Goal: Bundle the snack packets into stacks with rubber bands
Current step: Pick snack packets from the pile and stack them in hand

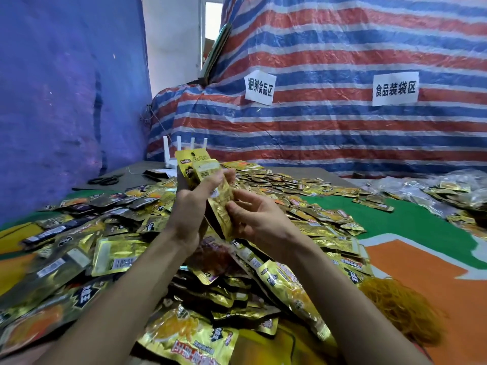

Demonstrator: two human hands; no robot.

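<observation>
Many loose packets (116, 256) lie heaped nearest, a mound of rubber bands (400, 309) beside them at the right; above, a small stack (195, 164) is gripped in the left hand (189, 206) and one packet (220, 212) is pinched against it by the right hand (263, 222). Edges should be squared before a band is fetched; beyond, clear bags (458, 191) appear filled with packets.

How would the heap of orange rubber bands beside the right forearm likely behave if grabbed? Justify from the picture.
The rubber bands look thin and tangled in a loose heap, so a handful would probably sag limply and drag extra strands along. The airy mound suggests little weight for its bulk; rolling seems unlikely.
</observation>
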